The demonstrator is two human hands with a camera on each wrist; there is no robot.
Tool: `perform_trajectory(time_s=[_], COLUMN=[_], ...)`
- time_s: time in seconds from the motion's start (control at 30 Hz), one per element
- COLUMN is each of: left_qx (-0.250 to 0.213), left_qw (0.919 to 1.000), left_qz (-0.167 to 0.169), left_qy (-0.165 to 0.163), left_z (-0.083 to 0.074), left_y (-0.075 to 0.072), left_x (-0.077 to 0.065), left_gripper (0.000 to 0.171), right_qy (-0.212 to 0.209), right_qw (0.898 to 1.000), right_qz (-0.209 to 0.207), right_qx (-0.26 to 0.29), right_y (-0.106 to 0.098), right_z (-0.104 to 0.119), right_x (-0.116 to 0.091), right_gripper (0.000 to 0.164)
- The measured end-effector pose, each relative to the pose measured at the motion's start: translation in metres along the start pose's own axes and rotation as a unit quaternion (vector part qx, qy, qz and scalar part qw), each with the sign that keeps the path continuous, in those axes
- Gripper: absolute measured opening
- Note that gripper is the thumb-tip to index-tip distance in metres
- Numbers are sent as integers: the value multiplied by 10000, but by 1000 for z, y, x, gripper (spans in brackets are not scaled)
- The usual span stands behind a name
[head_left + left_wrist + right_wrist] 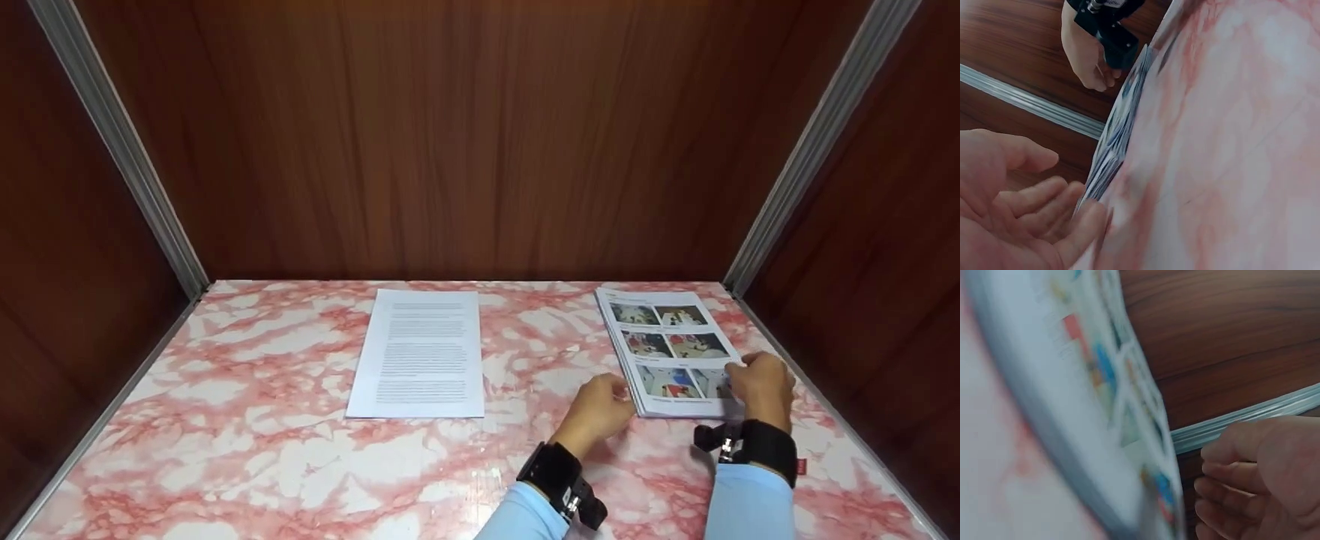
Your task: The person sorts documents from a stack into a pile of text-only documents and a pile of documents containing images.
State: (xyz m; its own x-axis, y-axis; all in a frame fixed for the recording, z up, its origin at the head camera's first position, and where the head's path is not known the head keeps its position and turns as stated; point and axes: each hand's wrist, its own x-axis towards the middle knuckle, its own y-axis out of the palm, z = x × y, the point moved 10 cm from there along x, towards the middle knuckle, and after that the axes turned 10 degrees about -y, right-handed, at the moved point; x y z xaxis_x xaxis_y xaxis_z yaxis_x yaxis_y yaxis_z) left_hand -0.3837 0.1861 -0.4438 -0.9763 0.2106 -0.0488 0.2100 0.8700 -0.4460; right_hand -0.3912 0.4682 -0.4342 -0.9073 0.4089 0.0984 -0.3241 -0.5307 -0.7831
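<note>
A stack of printed sheets [679,352] with rows of color photos on its top page lies at the right of the table. My left hand [600,409] is at the stack's near left corner, its fingers loosely bent with nothing in the grasp. In the left wrist view, the fingertips of my left hand [1033,208] are right at the layered paper edges [1123,121]. My right hand [761,386] is by the stack's right edge. The right wrist view shows thumb and loosely curled fingers of my right hand [1247,478] just beside the photo page [1100,382].
A white page of printed text [427,352] lies left of center on the red-and-white marbled table [262,450]. Dark wood panels [480,142] enclose the back and sides, with metal strips [810,142] at the corners.
</note>
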Motion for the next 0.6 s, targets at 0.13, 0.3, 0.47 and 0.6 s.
perform_trajectory(time_s=[0.13, 0.3, 0.47, 0.6], left_qx=[150, 589, 1115, 1337], left_qw=[9998, 9980, 9935, 9908], left_qz=[36, -225, -226, -191], left_qy=[-133, 50, 62, 69], left_z=[4, 1, 1, -1], left_y=[9, 16, 24, 26], left_x=[3, 4, 3, 6], left_gripper=[35, 29, 34, 38], right_qy=[395, 740, 874, 858], right_qw=[9985, 9958, 9948, 9947], right_qz=[314, 451, 485, 514], right_qx=[-197, -285, -183, -219], right_y=[12, 19, 19, 17], right_z=[-11, -19, -24, -21], right_x=[-1, -4, -9, -6], right_gripper=[54, 49, 43, 40])
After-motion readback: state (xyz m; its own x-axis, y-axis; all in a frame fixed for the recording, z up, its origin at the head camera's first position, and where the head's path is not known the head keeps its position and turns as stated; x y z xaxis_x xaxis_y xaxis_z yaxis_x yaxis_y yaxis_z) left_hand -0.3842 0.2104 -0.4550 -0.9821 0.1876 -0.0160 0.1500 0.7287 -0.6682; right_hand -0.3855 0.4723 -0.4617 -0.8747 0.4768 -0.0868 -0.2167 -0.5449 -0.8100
